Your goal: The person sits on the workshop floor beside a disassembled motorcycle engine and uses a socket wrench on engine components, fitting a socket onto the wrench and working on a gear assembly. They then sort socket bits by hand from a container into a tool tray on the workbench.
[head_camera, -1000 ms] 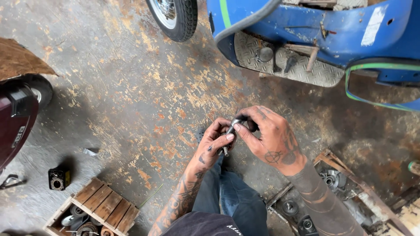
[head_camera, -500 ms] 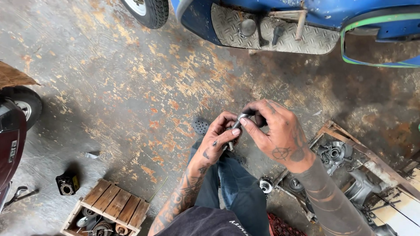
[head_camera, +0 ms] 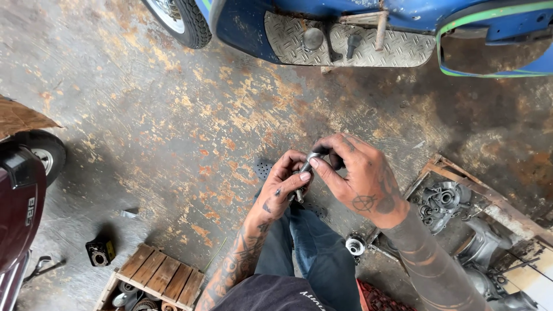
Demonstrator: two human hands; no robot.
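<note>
Part: a small metal part (head_camera: 304,170), silvery with a short pin at its lower end, is held above the person's knees, between both hands.
Left hand: the left hand (head_camera: 283,183) is closed around the part from below, fingers curled on it.
Right hand: the right hand (head_camera: 358,175) is clamped on the part's upper end, thumb and fingers pinching it from the right.
Floor: a stained, rust-marked concrete floor (head_camera: 173,115) lies beneath.
Nearby: a wooden crate (head_camera: 158,275) of parts sits at lower left, a small black component (head_camera: 100,252) beside it.
Right side: an engine casing (head_camera: 440,201) rests in a tray.
Background: a blue scooter (head_camera: 345,29) stands at the top.
</note>
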